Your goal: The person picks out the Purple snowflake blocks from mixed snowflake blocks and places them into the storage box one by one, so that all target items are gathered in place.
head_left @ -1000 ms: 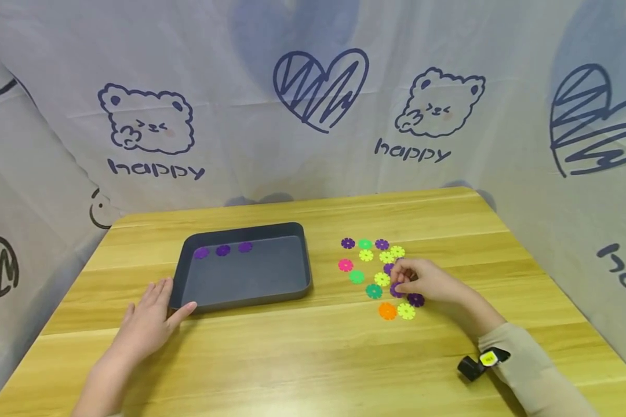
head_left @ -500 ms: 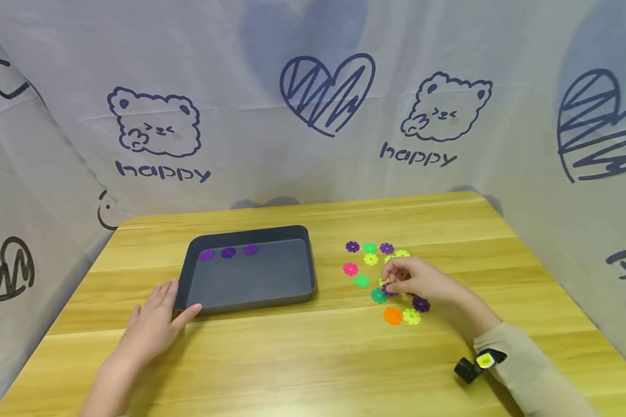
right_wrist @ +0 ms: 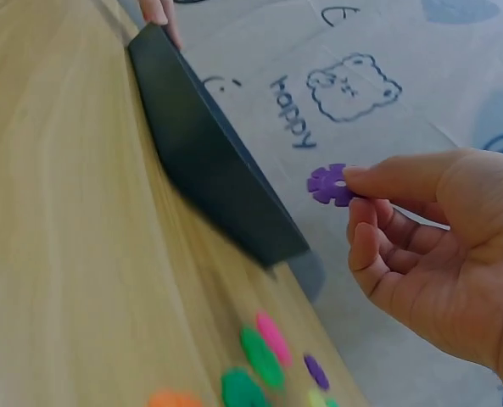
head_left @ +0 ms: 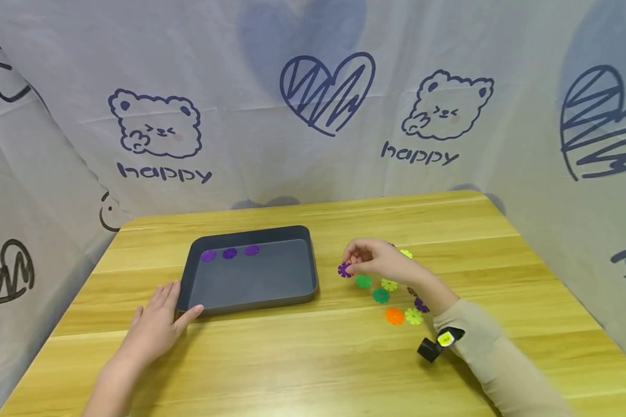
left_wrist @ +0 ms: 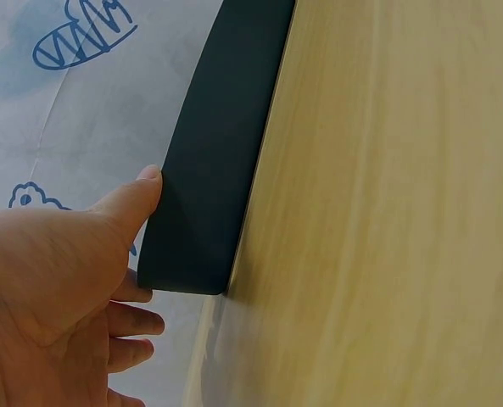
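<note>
Between thumb and fingers my right hand pinches a purple notched disc, raised above the table to the right of the tray. My left hand rests at the near left corner of the dark grey tray, fingers spread along its outer side and thumb on the rim. Inside the tray a row of three purple discs, one of them the middle disc, lies along the far wall. Beneath and beside my right hand are loose discs, including a green disc and an orange disc; some are hidden by the hand.
The wooden table bears the tray and the scattered discs. A white cloth with bear and heart drawings hangs behind and at both sides. A small black camera sits on my right wrist.
My right hand has lifted the purple disc from the scattered discs and carried it left toward the tray. The left hand keeps its place at the tray corner.
</note>
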`<state>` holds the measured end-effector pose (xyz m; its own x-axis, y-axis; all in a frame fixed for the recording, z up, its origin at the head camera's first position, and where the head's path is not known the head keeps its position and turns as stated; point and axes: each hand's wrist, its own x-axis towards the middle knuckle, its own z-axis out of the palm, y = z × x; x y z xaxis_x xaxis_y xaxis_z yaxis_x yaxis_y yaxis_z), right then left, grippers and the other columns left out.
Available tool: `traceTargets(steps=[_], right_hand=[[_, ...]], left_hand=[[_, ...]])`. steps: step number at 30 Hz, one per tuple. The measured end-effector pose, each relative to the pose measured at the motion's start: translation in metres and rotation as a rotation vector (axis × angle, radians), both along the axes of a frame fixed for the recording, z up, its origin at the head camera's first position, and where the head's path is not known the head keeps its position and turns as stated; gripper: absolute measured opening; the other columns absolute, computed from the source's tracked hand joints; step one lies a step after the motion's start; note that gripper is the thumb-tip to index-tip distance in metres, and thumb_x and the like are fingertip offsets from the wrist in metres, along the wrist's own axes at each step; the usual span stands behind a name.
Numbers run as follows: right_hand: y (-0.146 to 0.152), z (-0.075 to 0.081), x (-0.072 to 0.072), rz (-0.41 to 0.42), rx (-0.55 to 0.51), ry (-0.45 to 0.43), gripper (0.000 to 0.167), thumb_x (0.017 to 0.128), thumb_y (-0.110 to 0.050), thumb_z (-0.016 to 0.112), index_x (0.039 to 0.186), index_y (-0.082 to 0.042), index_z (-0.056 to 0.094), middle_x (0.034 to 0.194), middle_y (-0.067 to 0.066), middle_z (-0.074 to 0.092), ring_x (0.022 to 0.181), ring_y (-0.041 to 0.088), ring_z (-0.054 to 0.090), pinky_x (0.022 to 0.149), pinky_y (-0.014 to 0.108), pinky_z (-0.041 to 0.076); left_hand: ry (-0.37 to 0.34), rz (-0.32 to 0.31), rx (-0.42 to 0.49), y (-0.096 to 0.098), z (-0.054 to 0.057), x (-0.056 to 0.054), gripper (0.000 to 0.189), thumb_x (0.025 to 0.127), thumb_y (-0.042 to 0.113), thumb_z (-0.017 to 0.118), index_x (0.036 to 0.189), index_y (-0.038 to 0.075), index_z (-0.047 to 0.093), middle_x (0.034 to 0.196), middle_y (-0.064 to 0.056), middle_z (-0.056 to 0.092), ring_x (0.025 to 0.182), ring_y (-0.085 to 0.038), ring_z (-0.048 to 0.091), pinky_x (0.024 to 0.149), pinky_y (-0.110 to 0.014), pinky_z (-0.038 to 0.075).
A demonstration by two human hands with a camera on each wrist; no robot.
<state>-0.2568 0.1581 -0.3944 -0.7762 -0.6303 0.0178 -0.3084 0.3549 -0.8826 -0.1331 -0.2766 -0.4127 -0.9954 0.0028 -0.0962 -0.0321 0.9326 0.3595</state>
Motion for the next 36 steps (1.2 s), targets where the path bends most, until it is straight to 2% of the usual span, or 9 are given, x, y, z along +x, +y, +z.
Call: traceTargets(steps=[7,13,17,23,25,30,36], right_hand=[[-0.046,-0.002,-0.012,-0.054,-0.114,-0.046,0.016,0.09,-0.012,0.069,0.103,-0.004,0.064,0.082,0.003,0.059,0.071,0.018,0.057,0.067,0.038,0.055],[-0.085,-0.005,-0.021,-0.141,-0.212,-0.131,0.016,0.092,-0.009,0.066,0.105,-0.001,0.062,0.083,0.004,0.06,0.077,0.022,0.063,0.082,0.052,0.057],[-0.107,-0.007,-0.028,-0.25,-0.283,-0.207,0.016,0.092,-0.008,0.066,0.105,0.0,0.062,0.083,0.003,0.062,0.073,0.014,0.065,0.085,0.049,0.058],[-0.134,-0.013,-0.04,-0.346,-0.396,-0.293,0.014,0.09,0.0,0.065,0.102,0.005,0.062,0.077,0.003,0.065,0.062,0.009,0.062,0.066,0.03,0.059],[-0.143,-0.014,-0.042,-0.358,-0.392,-0.302,0.013,0.09,0.001,0.065,0.102,0.005,0.062,0.079,0.006,0.067,0.061,0.009,0.062,0.065,0.029,0.06],[-0.162,-0.014,-0.048,-0.36,-0.326,-0.278,0.013,0.09,-0.001,0.065,0.101,0.005,0.062,0.085,0.012,0.069,0.06,0.01,0.062,0.073,0.039,0.062],[-0.179,-0.016,-0.056,-0.373,-0.218,-0.238,0.011,0.091,0.0,0.064,0.1,0.006,0.061,0.098,0.027,0.07,0.058,0.01,0.06,0.07,0.037,0.062]], left_hand=[[-0.004,-0.002,0.004,-0.001,-0.002,0.0,0.096,0.095,0.064,0.041,0.153,-0.008,0.013,0.157,-0.034,0.013,0.145,-0.054,0.008,0.107,-0.079,0.005],[-0.012,0.0,0.014,-0.003,-0.004,0.0,0.098,0.095,0.066,0.041,0.153,-0.007,0.011,0.157,-0.033,0.012,0.146,-0.053,0.007,0.106,-0.08,0.004],[-0.008,-0.003,0.011,-0.004,-0.005,0.001,0.097,0.095,0.065,0.04,0.153,-0.007,0.011,0.157,-0.034,0.013,0.145,-0.053,0.007,0.106,-0.08,0.005],[-0.002,-0.006,0.002,-0.003,-0.007,0.003,0.097,0.096,0.065,0.039,0.153,-0.008,0.011,0.156,-0.035,0.013,0.144,-0.055,0.008,0.105,-0.08,0.006],[-0.003,-0.004,-0.001,-0.003,-0.007,0.003,0.096,0.096,0.065,0.039,0.153,-0.008,0.012,0.156,-0.035,0.014,0.144,-0.055,0.009,0.105,-0.08,0.006],[0.001,0.0,-0.004,-0.001,-0.004,0.003,0.095,0.096,0.064,0.04,0.153,-0.007,0.012,0.157,-0.034,0.015,0.144,-0.054,0.01,0.106,-0.08,0.006],[0.018,-0.005,-0.015,0.0,-0.001,0.0,0.095,0.096,0.064,0.041,0.153,-0.007,0.013,0.156,-0.034,0.016,0.144,-0.054,0.011,0.106,-0.08,0.007]])
